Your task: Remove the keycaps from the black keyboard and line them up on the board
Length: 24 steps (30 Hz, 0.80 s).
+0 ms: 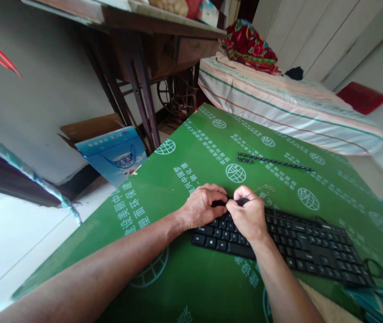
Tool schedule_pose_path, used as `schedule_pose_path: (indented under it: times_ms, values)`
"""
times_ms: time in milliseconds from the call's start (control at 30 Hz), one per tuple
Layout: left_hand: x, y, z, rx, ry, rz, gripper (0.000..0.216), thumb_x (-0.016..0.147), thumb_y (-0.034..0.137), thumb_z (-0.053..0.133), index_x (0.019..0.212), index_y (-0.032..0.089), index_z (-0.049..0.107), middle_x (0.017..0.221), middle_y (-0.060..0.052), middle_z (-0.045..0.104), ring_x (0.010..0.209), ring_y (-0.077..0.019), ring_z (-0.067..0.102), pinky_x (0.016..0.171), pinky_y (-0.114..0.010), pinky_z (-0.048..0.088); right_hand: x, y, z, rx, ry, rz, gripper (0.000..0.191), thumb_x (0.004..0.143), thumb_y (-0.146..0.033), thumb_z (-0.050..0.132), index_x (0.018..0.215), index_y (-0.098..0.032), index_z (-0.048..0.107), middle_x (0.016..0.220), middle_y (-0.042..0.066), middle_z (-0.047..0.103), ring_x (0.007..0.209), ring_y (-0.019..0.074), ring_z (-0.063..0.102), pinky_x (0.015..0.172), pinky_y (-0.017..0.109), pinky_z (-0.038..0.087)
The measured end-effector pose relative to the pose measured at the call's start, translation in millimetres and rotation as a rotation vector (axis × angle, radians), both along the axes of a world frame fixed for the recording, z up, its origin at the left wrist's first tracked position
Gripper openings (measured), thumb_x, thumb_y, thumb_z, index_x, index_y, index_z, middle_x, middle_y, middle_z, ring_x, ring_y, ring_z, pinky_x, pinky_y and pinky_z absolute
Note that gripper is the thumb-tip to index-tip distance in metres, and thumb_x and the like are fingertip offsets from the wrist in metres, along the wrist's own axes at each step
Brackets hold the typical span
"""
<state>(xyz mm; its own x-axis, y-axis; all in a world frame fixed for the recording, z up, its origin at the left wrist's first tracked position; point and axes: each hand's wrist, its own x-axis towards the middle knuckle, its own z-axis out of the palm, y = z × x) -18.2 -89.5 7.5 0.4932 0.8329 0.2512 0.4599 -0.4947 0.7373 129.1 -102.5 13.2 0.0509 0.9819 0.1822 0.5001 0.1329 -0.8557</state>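
On the green table (194, 148), the keyboard (306, 244) lies partly beneath both hands: the right hand (248, 219) pinches a wire tool (264, 185) near its far edge, while the left hand (205, 204) curls just beside—whether clamped on anything cannot be told. Loose keys (275, 161) rest beyond. Sound handling would likely have the left hand brace the keyboard and the right work straight and gently—no sideways wrenching.

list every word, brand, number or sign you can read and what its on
"建设美丽中" on the green board
"中国梦" on the same board
Globe signs, same board
Windows logo on the keyboard
Too small or blurred: most key letters, text on the blue bag
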Motion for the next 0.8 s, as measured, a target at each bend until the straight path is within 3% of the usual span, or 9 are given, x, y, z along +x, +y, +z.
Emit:
schedule_pose_path:
  times_ms: [400, 633, 800]
  values:
    - [-1.0, -1.3, -2.3, 0.031, -0.017, 0.008, 0.015, 0.077, 0.025, 0.059, 0.087, 0.019, 0.070, 0.102, -0.007, 0.064, 0.095, -0.0217, 0.057, 0.089, -0.039, 0.041, 4.0, 0.2, 2.0, -0.075, 0.166, -0.001, 0.017, 0.061, -0.016, 0.050, 0.055, -0.022, 0.035, 0.045, -0.009, 0.032, 0.041, 0.0082, 0.032, 0.039, 0.021, 0.027]
    - [-5.1, 0.5, -4.0, 0.081, -0.034, -0.062, 0.022, 0.079, 0.033, 0.059, 0.093, 0.018, 0.068, 0.103, -0.009, 0.063, 0.096, -0.0214, 0.056, 0.087, -0.038, 0.042, 7.1, 3.4, 3.0, -0.065, 0.250, 0.043, 0.017, 0.063, -0.016, 0.051, 0.055, -0.022, 0.037, 0.043, -0.009, 0.036, 0.040, 0.0085, 0.037, 0.042, 0.021, 0.030]
    - [-5.6, 0.9, -2.5, 0.073, -0.046, -0.067, 0.019, 0.078, 0.028, 0.061, 0.091, 0.016, 0.068, 0.103, -0.010, 0.063, 0.097, -0.0207, 0.056, 0.088, -0.037, 0.042, 5.8, 2.4, 4.1, -0.093, 0.297, 0.044, 0.018, 0.065, -0.018, 0.054, 0.057, -0.021, 0.038, 0.042, -0.009, 0.038, 0.037, 0.0073, 0.036, 0.039, 0.020, 0.029]
